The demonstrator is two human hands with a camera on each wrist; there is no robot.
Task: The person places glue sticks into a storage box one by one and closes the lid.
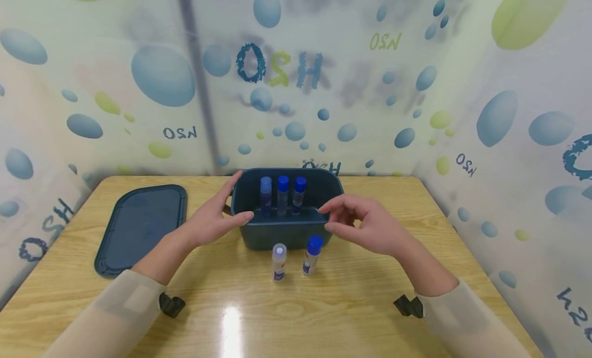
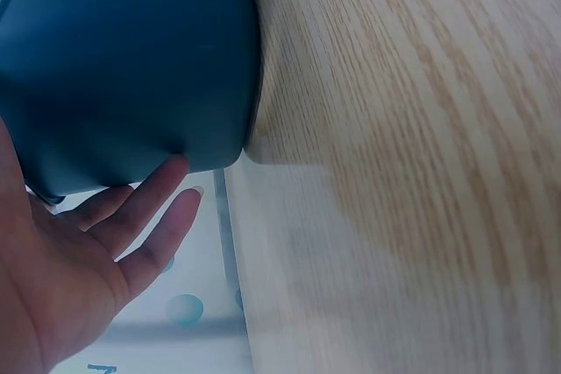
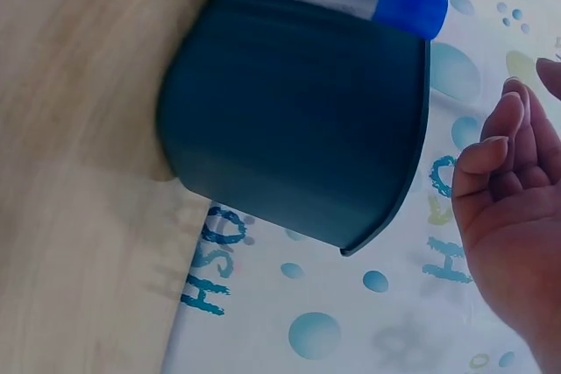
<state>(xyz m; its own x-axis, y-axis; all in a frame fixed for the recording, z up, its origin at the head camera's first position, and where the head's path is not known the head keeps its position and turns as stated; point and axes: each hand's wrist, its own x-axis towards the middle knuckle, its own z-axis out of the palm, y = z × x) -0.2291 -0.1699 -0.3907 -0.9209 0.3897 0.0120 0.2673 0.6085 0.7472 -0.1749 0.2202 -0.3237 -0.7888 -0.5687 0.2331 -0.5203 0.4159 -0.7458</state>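
Observation:
A dark blue plastic bin [image 1: 287,234] stands on the table, and several slim clear glue tubes with blue caps are involved. Three glue tubes [image 1: 282,196] stand upright inside it. In front of its near wall stand a blue-capped glue tube [image 1: 312,255] and a pale-topped glue tube [image 1: 279,263]. My left hand [image 1: 215,214] rests on the bin's left end, thumb over the near rim. In the left wrist view its spread fingers [image 2: 145,203] touch the outer wall. My right hand [image 1: 365,219] hovers at the near right rim, empty, fingers loosely bent.
A flat dark blue lid [image 1: 143,227] lies on the wooden table [image 1: 351,306] to the left. Printed curtains [image 1: 300,116] with blue and green drops surround the table at the back and sides.

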